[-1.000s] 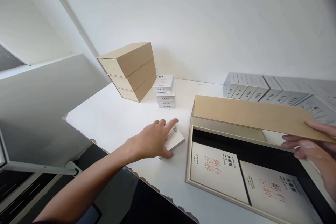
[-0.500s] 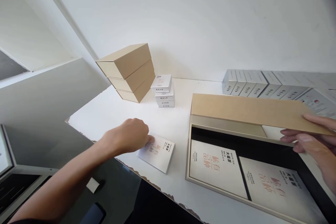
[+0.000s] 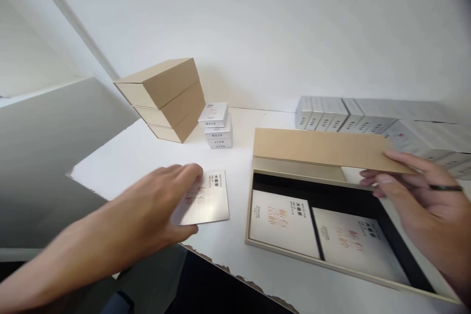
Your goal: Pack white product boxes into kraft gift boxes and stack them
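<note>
My left hand (image 3: 165, 201) is closed around a flat white tea box (image 3: 208, 201), fingers over its far side and thumb at its near edge. The box is at the table's front part; whether it touches the tabletop I cannot tell. To its right stands a tan gift box (image 3: 247, 206) with its lid (image 3: 316, 144) raised. Two white tea boxes, a left one (image 3: 283, 223) and a right one (image 3: 356, 240), lie side by side in its black interior. My right hand (image 3: 423, 196), with a dark band on one finger, grips the lid's right end.
Tan boxes (image 3: 172, 88) are stacked at the back left. Beside them is a short stack of small silver-white boxes (image 3: 219, 130). A row of silver boxes (image 3: 324, 113) lines the wall at the back right. The table's front edge (image 3: 235, 272) is chipped.
My left hand has gone from touching the flat tea box with its fingertips to grasping it across its sides, and the box has turned slightly. My right hand still holds the lid. The view has shifted.
</note>
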Available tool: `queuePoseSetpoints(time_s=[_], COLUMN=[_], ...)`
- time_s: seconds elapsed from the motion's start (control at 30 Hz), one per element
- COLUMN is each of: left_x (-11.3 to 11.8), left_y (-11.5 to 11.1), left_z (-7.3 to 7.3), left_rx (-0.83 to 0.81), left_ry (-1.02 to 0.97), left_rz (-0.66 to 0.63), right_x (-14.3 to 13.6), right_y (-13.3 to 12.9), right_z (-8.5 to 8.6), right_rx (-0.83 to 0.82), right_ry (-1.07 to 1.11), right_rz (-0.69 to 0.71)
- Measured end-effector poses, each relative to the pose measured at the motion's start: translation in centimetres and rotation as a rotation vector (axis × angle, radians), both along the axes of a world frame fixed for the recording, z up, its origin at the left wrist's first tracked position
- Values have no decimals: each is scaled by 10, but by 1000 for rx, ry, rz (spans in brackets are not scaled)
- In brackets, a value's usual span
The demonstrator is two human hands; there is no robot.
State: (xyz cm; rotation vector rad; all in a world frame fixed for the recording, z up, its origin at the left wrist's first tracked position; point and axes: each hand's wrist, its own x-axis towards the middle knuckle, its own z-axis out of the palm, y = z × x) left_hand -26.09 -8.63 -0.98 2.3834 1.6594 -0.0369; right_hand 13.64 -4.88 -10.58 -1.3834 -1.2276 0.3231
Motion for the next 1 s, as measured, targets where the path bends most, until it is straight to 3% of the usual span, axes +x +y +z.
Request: queuePoseSetpoints(time_s=[0.07, 0.13, 0.23, 0.33, 0.43, 0.63, 0.83, 1.0], left_x=[13, 45, 115, 177, 212, 225, 235, 239], left_y=[-1, 3, 12, 25, 37, 39, 34, 29], left_z=[10, 15, 13, 8, 2, -5, -15, -8], left_rx=[143, 163, 29, -94, -265, -465, -382, -366], left_ry=[-58, -200, -370, -265, -161, -84, 27, 135], left_rz=[-71, -172, -372, -533, -560, -572, -569, -612], right_x=[0, 1, 4, 5, 5, 6, 8, 8], right_y=[-3, -6, -9, -10, -10, -11, -11, -11], right_z=[3, 3, 2, 4, 4, 2, 2, 1], right_rx=[2, 5, -30, -65, -67, -71, -75, -73], right_ry=[-5, 15, 42, 54, 93, 63, 60, 55], right_rz=[87, 136, 167, 186, 221, 244, 252, 263])
